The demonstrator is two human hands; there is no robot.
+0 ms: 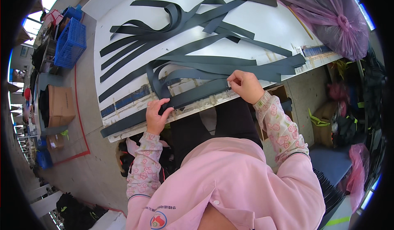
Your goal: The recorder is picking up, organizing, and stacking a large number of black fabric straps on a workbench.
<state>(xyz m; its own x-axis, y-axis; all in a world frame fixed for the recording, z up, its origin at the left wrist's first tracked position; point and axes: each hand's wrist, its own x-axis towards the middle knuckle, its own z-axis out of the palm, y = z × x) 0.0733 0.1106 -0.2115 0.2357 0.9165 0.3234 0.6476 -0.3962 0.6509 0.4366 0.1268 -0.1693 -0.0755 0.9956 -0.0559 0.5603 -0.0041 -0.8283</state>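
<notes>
Along the near edge of the white table lies a dark grey webbing strip (201, 93), running left past my left hand. My left hand (156, 116) is on this strip, thumb and forefinger curled at its edge. At the strip's right end, my right hand (245, 85) pinches with thumb and forefinger; the fingertips partly hide that end. Just beyond my hands more dark strips (213, 60) lie in loose, overlapping loops. Farther back, another tangle of strips (176, 19) fans out to the left.
The white table (123, 14) has a worn, taped near edge. A pink plastic bag (328, 20) sits at its far right, beside a thin yellow stick (301, 22). On the left stand a blue crate (70, 43) and a cardboard box (61, 106). A blue seat (330, 162) is at right.
</notes>
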